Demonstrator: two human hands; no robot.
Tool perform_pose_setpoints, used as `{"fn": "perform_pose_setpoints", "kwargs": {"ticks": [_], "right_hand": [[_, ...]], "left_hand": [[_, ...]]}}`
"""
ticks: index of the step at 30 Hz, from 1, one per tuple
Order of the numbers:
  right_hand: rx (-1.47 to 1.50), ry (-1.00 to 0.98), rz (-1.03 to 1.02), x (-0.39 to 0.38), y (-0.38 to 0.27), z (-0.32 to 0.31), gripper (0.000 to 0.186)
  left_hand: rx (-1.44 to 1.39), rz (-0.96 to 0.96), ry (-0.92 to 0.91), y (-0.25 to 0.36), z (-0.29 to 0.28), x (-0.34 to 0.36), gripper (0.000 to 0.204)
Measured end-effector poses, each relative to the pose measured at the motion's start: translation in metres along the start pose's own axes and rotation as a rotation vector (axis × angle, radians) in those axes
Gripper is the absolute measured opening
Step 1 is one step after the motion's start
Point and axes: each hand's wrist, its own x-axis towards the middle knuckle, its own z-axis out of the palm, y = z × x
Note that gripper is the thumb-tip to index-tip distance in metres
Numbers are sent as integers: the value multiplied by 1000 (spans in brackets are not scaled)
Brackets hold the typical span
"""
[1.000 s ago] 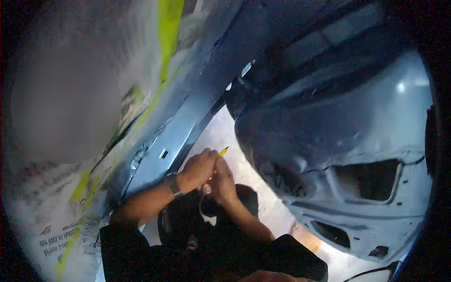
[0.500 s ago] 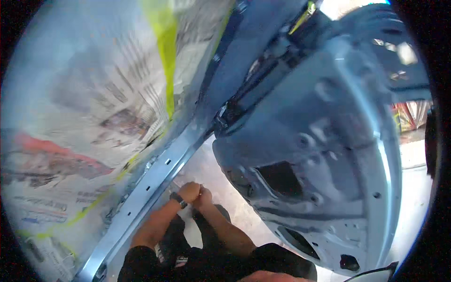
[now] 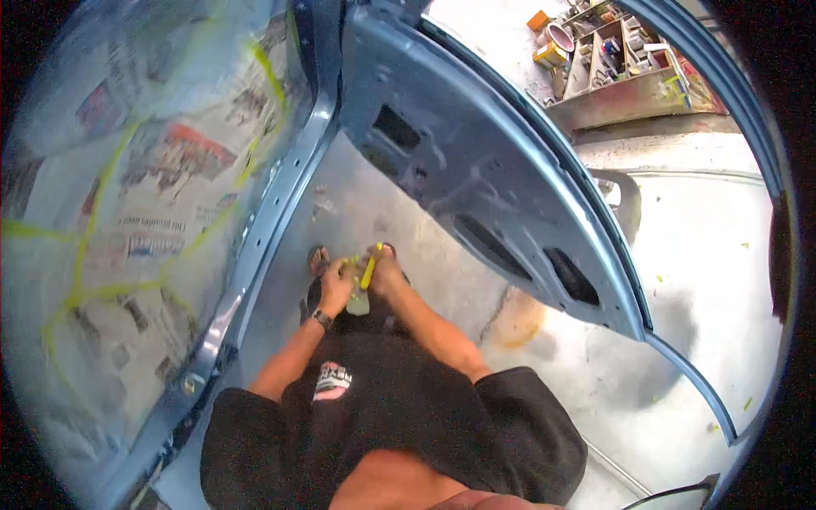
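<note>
the right hand (image 3: 388,276) is gripping a yellow stick (image 3: 367,274) above the floor (image 3: 340,189), the long axis pointing forward, leaning slightly right; the left hand (image 3: 335,291) is hovering just left of it, fingers curled, and i'm not making out whether it's holding anything.

Look down on a pale floor (image 3: 722,255), greyish at the middle and nearly white to the right. Bears a rusty orange stain (image 3: 518,319), a broad dark patch (image 3: 650,344) and a few small yellow-green scraps (image 3: 748,405), well apart from one another. Carries two sandalled feet (image 3: 317,259), side by side. Farther right, shows a dark curved shape (image 3: 629,208) (thing or stain, impossible to tell). At upper right, a compartmented box (image 3: 633,100), crammed with items (image 3: 610,53) too small to name; just beside it, a round tub (image 3: 559,36) and a yellow container (image 3: 551,56).
</note>
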Motion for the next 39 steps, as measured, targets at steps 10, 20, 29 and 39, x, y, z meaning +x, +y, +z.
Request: {"fn": "perform_pose_setpoints", "kwargs": {"ticks": [10, 20, 29, 39], "right_hand": [[-843, -317, -313, -182, -30, -48, 37], [-1033, -647, -760, -241, 41, -146, 39], [-1219, -425, -1027, -246, 86, -189, 30], [-991, -672, -454, -334, 152, -247, 29]], "left_hand": [[-1274, -290, 278, -1, 37, -76, 29], [-1419, -420, 439, 17, 123, -206, 56], [-1552, -222, 448, 49, 135, -302, 68], [-1401, -100, 107, 6, 154, -436, 55]]}}
